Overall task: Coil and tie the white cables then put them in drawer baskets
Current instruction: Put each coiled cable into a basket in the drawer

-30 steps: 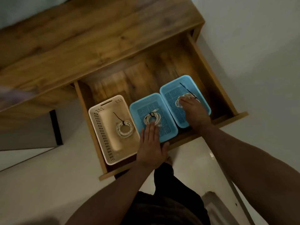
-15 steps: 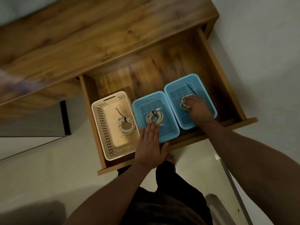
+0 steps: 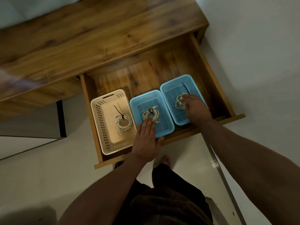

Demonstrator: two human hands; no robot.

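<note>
Drawer (image 3: pixel 146 73); right hand (image 3: pixel 196 109) seemingly curled over cable (image 3: pixel 178 101)

A dim room in a home, as far as we can tell.
We see a wood-grain desk (image 3: pixel 97 43) with 1 open drawer (image 3: pixel 146 73). In it, 1 cream plastic basket (image 3: pixel 94 111) and 2 blue ones, the middle basket (image 3: pixel 134 101) and the right basket (image 3: pixel 164 86), serve as household storage. A bare foot (image 3: pixel 165 160) stands on the pale glossy floor (image 3: pixel 32 176).
</note>
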